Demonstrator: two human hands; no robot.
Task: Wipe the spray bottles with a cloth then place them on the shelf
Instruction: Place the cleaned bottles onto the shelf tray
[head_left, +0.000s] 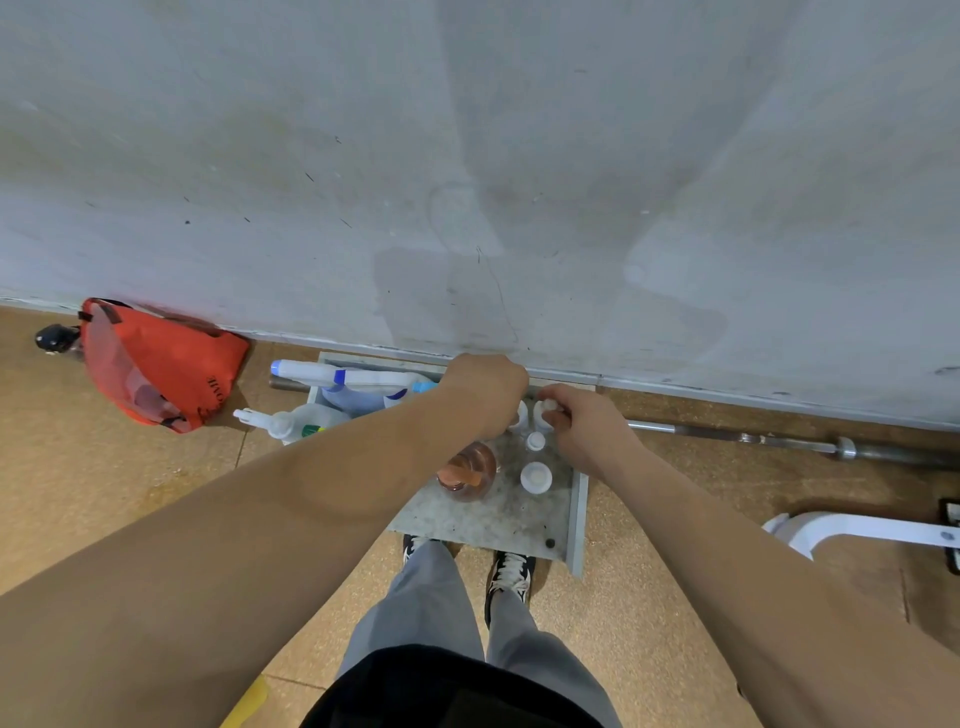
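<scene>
A grey metal shelf (519, 514) sits low against the wall, just ahead of my feet. On its left side are spray bottles: a white and blue spray bottle (363, 387) lying down and a clear spray bottle (304, 420) with a white trigger. A pink bottle (467, 470) and several small white-capped bottles (536, 476) stand on the shelf. My left hand (485, 389) hangs curled over the back of the shelf, and what its fingers touch is hidden. My right hand (584, 423) pinches the top of a small white bottle (544, 409) at the back. No cloth is in sight.
An orange bag (161, 364) leans on the wall at the left, with a black object (52, 338) beside it. A steel barbell (779, 441) lies along the wall at the right. A white frame (857, 530) stands at the far right. The floor is brown board.
</scene>
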